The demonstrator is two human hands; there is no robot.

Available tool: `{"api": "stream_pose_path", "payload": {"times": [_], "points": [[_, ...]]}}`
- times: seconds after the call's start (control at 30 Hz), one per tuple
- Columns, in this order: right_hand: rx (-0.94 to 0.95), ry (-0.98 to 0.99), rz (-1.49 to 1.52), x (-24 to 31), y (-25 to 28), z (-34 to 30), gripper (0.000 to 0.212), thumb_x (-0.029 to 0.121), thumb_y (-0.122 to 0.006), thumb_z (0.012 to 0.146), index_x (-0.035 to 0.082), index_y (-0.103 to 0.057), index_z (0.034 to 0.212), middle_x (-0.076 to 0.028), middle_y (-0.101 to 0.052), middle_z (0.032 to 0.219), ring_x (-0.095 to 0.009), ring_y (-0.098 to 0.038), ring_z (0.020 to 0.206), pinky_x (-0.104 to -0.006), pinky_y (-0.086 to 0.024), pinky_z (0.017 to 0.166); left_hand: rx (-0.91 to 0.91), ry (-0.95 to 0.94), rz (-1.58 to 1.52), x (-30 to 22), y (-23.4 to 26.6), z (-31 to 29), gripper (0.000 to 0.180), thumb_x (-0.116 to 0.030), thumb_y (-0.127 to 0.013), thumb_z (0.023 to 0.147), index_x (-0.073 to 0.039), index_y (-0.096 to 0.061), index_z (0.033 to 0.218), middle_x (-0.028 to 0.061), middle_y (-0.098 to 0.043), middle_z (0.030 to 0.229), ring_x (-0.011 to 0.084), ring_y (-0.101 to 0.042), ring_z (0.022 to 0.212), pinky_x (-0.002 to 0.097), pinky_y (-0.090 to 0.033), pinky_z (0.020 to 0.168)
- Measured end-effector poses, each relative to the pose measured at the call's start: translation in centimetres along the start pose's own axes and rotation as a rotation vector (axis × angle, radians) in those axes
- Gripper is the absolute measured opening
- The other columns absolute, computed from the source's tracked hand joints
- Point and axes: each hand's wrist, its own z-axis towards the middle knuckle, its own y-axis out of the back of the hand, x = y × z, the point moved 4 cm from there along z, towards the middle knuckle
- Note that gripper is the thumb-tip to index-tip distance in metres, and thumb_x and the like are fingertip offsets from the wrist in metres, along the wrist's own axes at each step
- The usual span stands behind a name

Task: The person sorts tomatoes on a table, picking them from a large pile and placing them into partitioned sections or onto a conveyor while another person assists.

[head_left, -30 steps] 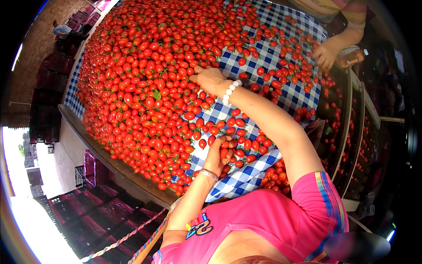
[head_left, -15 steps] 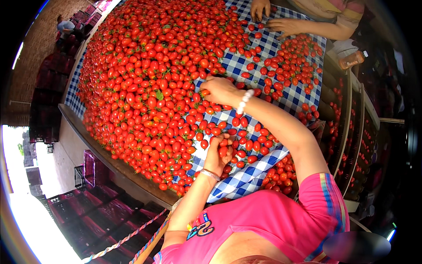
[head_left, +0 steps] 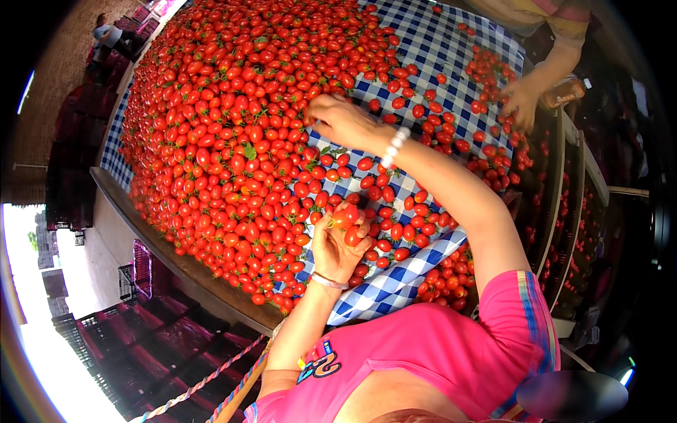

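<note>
Small oval red tomatoes, many with green stems, make a big heap (head_left: pixel 211 141) on a blue-and-white checked cloth (head_left: pixel 437 35). My left hand (head_left: pixel 331 247), palm up at the heap's near edge, is closed round a few tomatoes (head_left: pixel 345 217) that show between its fingers. Farther off, my right hand (head_left: pixel 342 121) reaches palm down to the heap's right edge. Its fingers are bent but apart, their tips against the tomatoes, and I see nothing held in them. Loose tomatoes (head_left: pixel 409 233) lie on the cloth beside both hands.
At the far right a co-worker's hand (head_left: pixel 523 102) is among tomatoes by the cloth's right edge. Beyond that edge run long slatted rows (head_left: pixel 557 211) with tomatoes, near a bottle (head_left: pixel 564 93). Dark crates (head_left: pixel 155 338) stand at the lower left, and another person (head_left: pixel 109 35) is at the upper left.
My right hand has moved up and left along the heap's edge. The left hand has turned slightly, showing its tomatoes more. The co-worker's hand has moved right and nearer, with tomatoes shifted toward the edge.
</note>
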Motion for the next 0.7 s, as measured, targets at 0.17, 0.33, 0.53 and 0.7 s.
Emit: {"api": "stream_pose_path", "payload": {"times": [0.17, 0.33, 0.53, 0.7], "points": [[-0.058, -0.111, -0.372, -5.1, -1.1, 2.8, 0.053, 0.032, -0.068, 0.085, 0.023, -0.057, 0.136, -0.007, -0.049, 0.138, -0.030, -0.038, 0.133, -0.0564, -0.033, 0.107, 0.056, 0.002, 0.041, -0.2, 0.2, 0.2, 0.031, -0.041, -0.053, 0.096, -0.010, -0.054, 0.099, 0.0071, -0.051, 0.094, 0.0193, -0.049, 0.079, 0.0300, -0.040, 0.059], [0.013, -0.383, -0.533, -8.6, 1.8, 0.4, 0.042, 0.033, -0.063, 0.086, 0.023, -0.064, 0.127, -0.009, -0.050, 0.135, -0.032, -0.041, 0.130, -0.0558, -0.034, 0.105, 0.040, -0.004, -0.031, -0.1, 0.2, -0.2, 0.032, -0.042, -0.054, 0.096, -0.010, -0.053, 0.095, 0.0064, -0.051, 0.092, 0.0189, -0.050, 0.081, 0.0299, -0.041, 0.059], [-0.151, -0.421, -0.547, -7.3, 5.2, -2.7, 0.028, 0.014, -0.058, 0.090, 0.011, -0.068, 0.116, -0.012, -0.059, 0.122, -0.034, -0.054, 0.114, -0.0476, -0.047, 0.093, 0.051, 0.050, -0.106, 0.5, 0.6, -0.1, 0.031, -0.041, -0.055, 0.095, -0.010, -0.054, 0.099, 0.0057, -0.049, 0.089, 0.0168, -0.047, 0.074, 0.0269, -0.038, 0.054], [0.137, 0.072, 0.244, 2.4, -3.9, -4.1, 0.029, 0.018, -0.071, 0.085, 0.009, -0.067, 0.112, -0.011, -0.061, 0.109, -0.031, -0.061, 0.102, -0.0396, -0.051, 0.089, 0.002, 0.014, -0.131, 0.1, 0.8, 0.3, 0.033, -0.039, -0.051, 0.097, -0.008, -0.056, 0.106, 0.0080, -0.052, 0.093, 0.0168, -0.048, 0.073, 0.0245, -0.038, 0.050]]}}
